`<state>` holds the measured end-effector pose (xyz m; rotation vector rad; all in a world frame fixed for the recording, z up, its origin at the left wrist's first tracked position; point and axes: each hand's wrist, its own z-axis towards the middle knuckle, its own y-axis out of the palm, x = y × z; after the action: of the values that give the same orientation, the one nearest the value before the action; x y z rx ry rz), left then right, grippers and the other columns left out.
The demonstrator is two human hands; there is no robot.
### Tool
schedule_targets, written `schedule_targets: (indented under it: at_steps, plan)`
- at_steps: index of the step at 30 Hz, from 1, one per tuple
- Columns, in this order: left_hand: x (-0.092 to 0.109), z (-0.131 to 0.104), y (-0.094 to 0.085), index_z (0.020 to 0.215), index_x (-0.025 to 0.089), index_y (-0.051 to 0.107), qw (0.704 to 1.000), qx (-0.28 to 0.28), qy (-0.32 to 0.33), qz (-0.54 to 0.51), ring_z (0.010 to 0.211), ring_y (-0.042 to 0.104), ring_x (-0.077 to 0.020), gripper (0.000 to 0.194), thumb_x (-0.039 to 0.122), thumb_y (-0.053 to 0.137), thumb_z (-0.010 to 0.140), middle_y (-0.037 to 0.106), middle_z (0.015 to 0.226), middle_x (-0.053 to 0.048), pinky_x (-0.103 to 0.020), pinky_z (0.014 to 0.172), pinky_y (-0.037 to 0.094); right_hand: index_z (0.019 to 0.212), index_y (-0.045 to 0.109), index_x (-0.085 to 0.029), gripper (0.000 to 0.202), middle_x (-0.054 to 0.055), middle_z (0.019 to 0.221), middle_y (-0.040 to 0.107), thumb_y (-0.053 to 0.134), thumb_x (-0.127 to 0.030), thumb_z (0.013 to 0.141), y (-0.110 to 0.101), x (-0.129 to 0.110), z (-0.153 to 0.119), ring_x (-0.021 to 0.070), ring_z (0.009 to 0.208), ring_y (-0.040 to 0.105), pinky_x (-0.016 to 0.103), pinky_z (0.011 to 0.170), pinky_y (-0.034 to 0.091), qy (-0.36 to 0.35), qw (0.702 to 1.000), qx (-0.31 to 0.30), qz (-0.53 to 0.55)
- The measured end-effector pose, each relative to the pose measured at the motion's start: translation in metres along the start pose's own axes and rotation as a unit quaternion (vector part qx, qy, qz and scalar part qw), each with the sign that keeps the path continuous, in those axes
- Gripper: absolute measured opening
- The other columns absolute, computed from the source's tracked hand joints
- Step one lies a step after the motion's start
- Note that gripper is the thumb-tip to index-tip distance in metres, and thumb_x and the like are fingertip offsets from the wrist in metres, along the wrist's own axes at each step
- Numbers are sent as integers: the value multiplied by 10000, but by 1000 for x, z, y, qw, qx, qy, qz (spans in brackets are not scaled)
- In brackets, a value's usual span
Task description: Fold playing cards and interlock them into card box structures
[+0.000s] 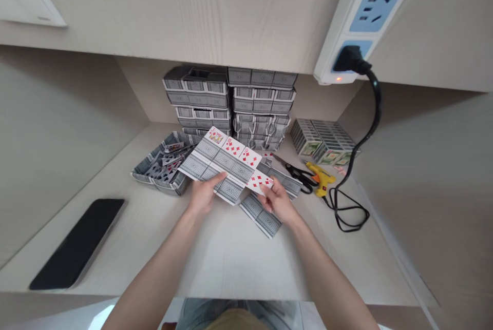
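A flat panel of joined playing cards (206, 158) is held tilted above the desk. Most of its cards show grey patterned backs, while a jack, a ten and a nine of diamonds lie face up along its far edge. My left hand (203, 194) grips the near side, thumb on top. Between the fingers of my right hand (278, 200) is an eight of diamonds card (256, 181), close against the panel's right end. A smaller strip of joined cards (265, 219) lies on the desk under my right hand, with another strip (287, 182) behind it.
Stacked card-built boxes (262, 101) stand at the back. An open card tray (173, 186) with loose cards sits left, near a black phone (79, 243). Scissors (302, 173), a yellow glue gun (321, 178), its cable and card packs (323, 140) lie right, below a power strip (362, 27).
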<state>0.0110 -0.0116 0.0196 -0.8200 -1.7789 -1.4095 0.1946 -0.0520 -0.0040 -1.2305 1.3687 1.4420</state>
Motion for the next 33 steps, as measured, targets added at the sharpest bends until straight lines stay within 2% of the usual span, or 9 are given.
schedule_targets:
  at_steps: [5,10,19,26,30,33]
  plan:
    - [3,0,1,1063,206,566,999,-13,-29,-13,957,603,-206,553,34,707,556,657,1022,-36,-385,895,457,781,304,-234,307,-101,502,454,561,-400,746,0,-1,0,31,304,301,134,291,154,20,997,-17,67]
    - [3,0,1,1049,224,573,999,-14,-34,-18,993,586,-212,544,30,702,558,642,1059,-22,-379,879,471,783,307,-237,298,-106,502,443,569,-376,748,1,-3,-2,28,307,288,132,297,158,19,996,-22,84]
    - [-1,-2,3,1065,206,559,999,10,36,30,1056,545,-202,560,73,727,548,648,1037,-25,-384,956,399,768,301,-230,268,-113,468,470,520,-386,783,6,-3,-2,33,259,327,128,257,182,-29,999,6,25]
    - [-5,1,-2,1123,185,513,996,-7,70,62,1067,534,-207,613,136,737,554,627,1076,-55,-396,956,384,758,296,-230,266,-115,471,504,509,-386,792,6,0,-1,51,257,400,141,260,292,-38,999,33,-2]
    - [-4,-1,0,1094,197,538,998,-9,51,46,1057,539,-200,581,136,741,553,611,1106,-48,-374,935,410,765,318,-225,246,-104,479,530,509,-378,797,7,-1,-1,63,275,441,152,272,335,-49,998,43,11]
    - [-4,-5,3,1051,190,568,1000,-18,2,7,1004,571,-206,505,181,736,574,620,1088,-53,-372,879,455,782,342,-218,237,-74,518,583,508,-387,800,11,-4,-2,78,318,497,170,306,393,-63,997,43,23]
